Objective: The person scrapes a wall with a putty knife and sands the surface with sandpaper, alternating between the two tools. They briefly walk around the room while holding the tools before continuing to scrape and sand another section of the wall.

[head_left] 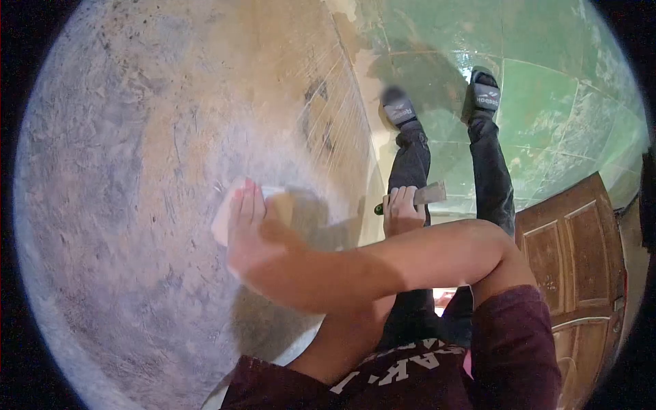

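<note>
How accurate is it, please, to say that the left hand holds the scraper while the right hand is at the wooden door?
Not quite: the right hand is at the mottled wall, not the wooden door, as the head view shows. The left hand does hold the scraper.

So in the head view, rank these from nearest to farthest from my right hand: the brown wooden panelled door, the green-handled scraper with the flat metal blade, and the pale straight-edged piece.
From your right hand:
1. Pale straight-edged piece: touching it, partly covered by it.
2. Scraper: to the right, in your left hand.
3. Door: at the picture's right side.
</note>
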A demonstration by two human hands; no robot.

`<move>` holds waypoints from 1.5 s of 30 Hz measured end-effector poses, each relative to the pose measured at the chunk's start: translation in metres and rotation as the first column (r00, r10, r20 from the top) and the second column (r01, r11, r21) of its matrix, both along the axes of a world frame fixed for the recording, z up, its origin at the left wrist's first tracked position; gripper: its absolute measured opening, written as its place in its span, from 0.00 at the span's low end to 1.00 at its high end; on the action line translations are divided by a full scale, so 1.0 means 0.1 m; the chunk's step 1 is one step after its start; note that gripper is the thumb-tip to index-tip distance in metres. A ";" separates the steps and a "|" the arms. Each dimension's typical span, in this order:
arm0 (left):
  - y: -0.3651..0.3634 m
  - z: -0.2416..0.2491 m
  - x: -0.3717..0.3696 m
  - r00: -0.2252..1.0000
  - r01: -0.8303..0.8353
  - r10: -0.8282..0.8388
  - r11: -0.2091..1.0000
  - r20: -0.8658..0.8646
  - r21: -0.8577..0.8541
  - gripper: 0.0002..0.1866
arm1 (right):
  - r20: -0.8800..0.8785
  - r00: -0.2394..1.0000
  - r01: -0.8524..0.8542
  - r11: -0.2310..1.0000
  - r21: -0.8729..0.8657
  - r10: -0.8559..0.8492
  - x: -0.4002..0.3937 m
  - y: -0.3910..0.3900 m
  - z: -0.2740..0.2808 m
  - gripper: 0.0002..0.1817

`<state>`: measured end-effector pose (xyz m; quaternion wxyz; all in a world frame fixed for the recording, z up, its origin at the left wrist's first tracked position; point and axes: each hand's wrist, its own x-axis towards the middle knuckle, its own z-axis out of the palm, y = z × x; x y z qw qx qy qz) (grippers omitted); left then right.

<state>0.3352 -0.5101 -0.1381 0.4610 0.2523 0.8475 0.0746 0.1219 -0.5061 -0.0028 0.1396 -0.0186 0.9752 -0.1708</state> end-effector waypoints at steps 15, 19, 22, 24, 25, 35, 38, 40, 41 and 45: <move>0.00 0.05 0.04 0.967 -0.244 0.250 0.964 0.041 -0.103 0.13 | 0.083 0.921 -0.087 0.410 -0.908 0.380 -0.13 0.66 -0.47 0.13; 0.00 0.07 -0.02 0.952 -0.305 0.306 0.949 0.004 -0.082 0.12 | -0.013 0.933 0.341 0.897 -0.281 -0.359 -0.08 0.20 -0.17 0.12; 0.01 0.08 0.00 0.959 -0.284 0.284 0.957 -0.004 -0.063 0.13 | -0.177 0.590 -0.643 0.326 -0.693 0.788 -0.25 0.85 -0.52 0.27; 0.01 0.00 -0.03 0.965 -0.260 0.262 0.963 0.025 -0.078 0.16 | 0.195 0.978 0.165 0.833 -0.528 -0.070 -0.11 0.44 -0.26 0.34; -0.01 -0.03 0.01 0.959 -0.284 0.284 0.959 -0.025 -0.017 0.15 | 0.160 0.932 0.361 0.869 -0.338 -0.325 -0.06 -0.13 -0.20 0.22; 0.00 0.04 -0.15 0.984 -0.142 0.148 0.987 0.101 -0.070 0.12 | 0.250 0.952 0.125 0.524 -0.842 0.176 0.16 -0.07 -1.15 0.22; 0.05 0.06 -0.15 0.975 -0.104 0.118 0.991 0.189 -0.085 0.14 | 0.313 0.889 0.246 0.227 -0.942 0.336 0.14 -0.08 -0.90 0.31; 0.05 0.04 -0.18 0.954 -0.240 0.270 0.949 0.134 -0.203 0.19 | 0.153 0.954 0.298 0.841 -0.451 -0.256 -0.02 -0.05 -0.36 0.34; 0.07 0.04 -0.24 0.960 -0.158 0.212 0.950 0.185 -0.269 0.22 | 0.158 0.954 0.300 0.835 -0.462 -0.255 -0.01 -0.09 -0.34 0.34; -0.39 -0.20 0.41 0.941 -0.323 0.339 0.897 -0.001 0.302 0.15 | 0.463 0.886 0.258 0.789 -0.558 0.038 0.02 -0.12 -0.54 0.36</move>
